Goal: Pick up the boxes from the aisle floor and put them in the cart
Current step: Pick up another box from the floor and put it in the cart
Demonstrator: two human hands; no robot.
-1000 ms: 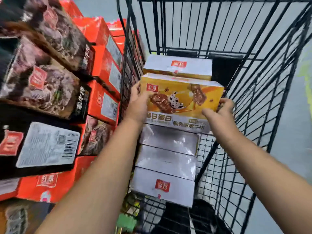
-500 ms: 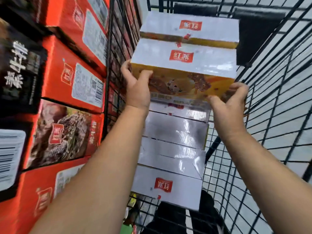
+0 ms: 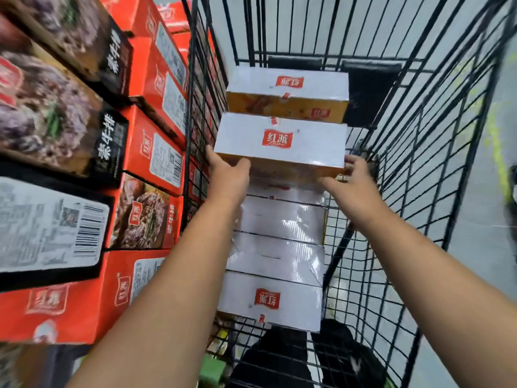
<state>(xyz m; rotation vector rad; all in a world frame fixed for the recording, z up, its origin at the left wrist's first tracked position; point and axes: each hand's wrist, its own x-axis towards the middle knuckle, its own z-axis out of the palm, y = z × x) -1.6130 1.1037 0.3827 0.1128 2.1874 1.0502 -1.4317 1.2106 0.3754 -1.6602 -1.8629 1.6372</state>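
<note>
I am looking down into the wire cart, the biggest thing in view. Its left wall stands just beside a tall stack of red and dark cartons, which are outside the cage.

Inside the cart, a row of white-topped boxes runs along that left wall from the near end toward the far end. They are packed side by side, and I judge this is meant to leave the right half free.

The held box is above the far part of that row, white top up and orange face toward me. It is close to the far box, which has the same print. I judge it is about to be set down as a second layer.

My left hand grips the box's near left corner, with the thumb on the orange face and the fingers round the end. My right hand is spread wide at the lower right corner. Its straight fingers steady that end rather than clamp it, though blur hides the exact contact. Holding it from both ends keeps the long box level.
</note>
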